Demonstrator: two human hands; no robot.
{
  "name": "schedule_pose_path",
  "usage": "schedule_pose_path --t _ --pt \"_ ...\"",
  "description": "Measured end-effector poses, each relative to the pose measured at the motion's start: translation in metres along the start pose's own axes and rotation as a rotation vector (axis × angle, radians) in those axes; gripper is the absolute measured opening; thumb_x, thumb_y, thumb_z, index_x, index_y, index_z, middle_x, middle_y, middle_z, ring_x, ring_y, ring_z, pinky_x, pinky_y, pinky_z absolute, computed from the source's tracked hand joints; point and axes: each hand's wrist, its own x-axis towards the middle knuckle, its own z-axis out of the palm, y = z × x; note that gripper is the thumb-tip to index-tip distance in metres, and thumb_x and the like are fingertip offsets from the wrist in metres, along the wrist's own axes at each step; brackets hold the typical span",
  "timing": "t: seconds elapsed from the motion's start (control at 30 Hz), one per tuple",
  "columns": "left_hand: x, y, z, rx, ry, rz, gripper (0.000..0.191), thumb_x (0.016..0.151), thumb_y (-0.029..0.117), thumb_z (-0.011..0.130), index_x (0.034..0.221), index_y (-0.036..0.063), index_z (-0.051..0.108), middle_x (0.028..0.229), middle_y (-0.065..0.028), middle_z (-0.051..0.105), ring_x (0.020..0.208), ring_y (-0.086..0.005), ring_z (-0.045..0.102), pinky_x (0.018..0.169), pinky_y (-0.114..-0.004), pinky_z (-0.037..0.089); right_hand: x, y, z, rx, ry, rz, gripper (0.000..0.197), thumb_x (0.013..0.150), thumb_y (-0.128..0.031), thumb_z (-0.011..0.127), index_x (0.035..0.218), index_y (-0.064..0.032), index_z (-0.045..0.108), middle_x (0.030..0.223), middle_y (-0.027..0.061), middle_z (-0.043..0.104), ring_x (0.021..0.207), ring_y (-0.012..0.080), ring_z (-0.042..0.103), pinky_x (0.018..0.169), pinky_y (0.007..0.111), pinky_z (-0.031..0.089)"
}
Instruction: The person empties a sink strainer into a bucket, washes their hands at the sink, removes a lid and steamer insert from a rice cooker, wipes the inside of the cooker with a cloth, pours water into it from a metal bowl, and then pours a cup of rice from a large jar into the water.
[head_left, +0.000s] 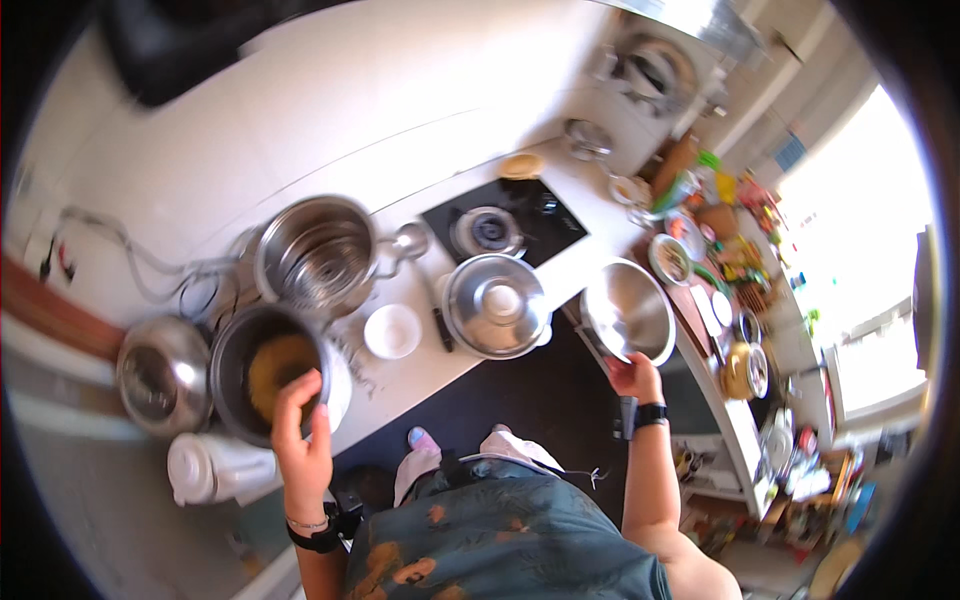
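Observation:
My right hand (637, 375) grips the near rim of a stainless steel bowl (626, 311), held tilted to the right of the counter. My left hand (300, 431) is at the near right rim of a deep dark-lined pot (232, 375) with a white outside. Its fingers reach over the pot's opening and its thumb is near the rim; I cannot tell whether it grips. Yellowish-brown contents (274, 367) lie in that pot. Behind it stands a tall steel pot (315, 255) with a ridged inner wall. A white bowl (392, 331) is to the right of the pots.
A lidded steel pot (496, 304) sits at the counter's front edge, beside a black-handled knife (442, 330) and an induction cooktop (517, 217). A domed steel lid (163, 375) and a white jug (217, 469) are at left. Food-filled dishes (671, 259) crowd the right counter.

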Motion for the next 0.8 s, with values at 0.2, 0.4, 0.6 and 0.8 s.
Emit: schedule_pose_path --t 0.2,0.4,0.6,0.8 --pt "-0.017 0.017 0.118 -0.351 -0.558 -0.19 0.041 0.087 0.004 0.056 0.127 0.0004 0.045 0.107 -0.0128 0.061 0.097 -0.0177 0.059 0.089 -0.03 0.044 -0.048 0.02 0.017 -0.095 0.109 -0.1 0.022 0.082 -0.012 0.048 0.091 0.0065 0.056 0.077 0.018 0.064 0.065 0.0292 0.064 0.069 0.041 0.056" --pt "-0.039 0.067 0.264 -0.618 -0.917 -0.369 0.058 0.095 0.035 0.05 0.138 0.0023 0.03 0.121 -0.0185 0.052 0.102 -0.0245 0.059 0.085 -0.034 0.049 -0.103 -0.015 -0.04 -0.238 -0.043 -0.201 0.019 0.081 -0.01 0.052 0.088 0.0064 0.058 0.076 0.0168 0.065 0.062 0.0239 0.065 0.06 0.033 0.058" --pt "-0.078 0.144 0.407 -0.783 -1.158 -0.591 0.055 0.096 0.03 0.048 0.139 0.0046 0.026 0.127 -0.0161 0.046 0.106 -0.0272 0.057 0.083 -0.04 0.053 -0.151 -0.075 -0.13 -0.311 0.001 -0.387 0.032 0.077 -0.009 0.057 0.106 0.0044 0.054 0.089 0.013 0.061 0.067 0.0195 0.063 0.056 0.028 0.055" --pt "-0.108 0.213 0.516 -0.63 -1.372 -0.655 0.042 0.092 0.009 0.05 0.13 0.0043 0.032 0.122 -0.0146 0.051 0.104 -0.0271 0.059 0.077 -0.04 0.057 -0.183 -0.11 -0.221 -0.239 0.146 -0.536 0.038 0.076 -0.008 0.06 0.111 0.0019 0.051 0.091 0.0101 0.06 0.071 0.0161 0.061 0.056 0.025 0.052"
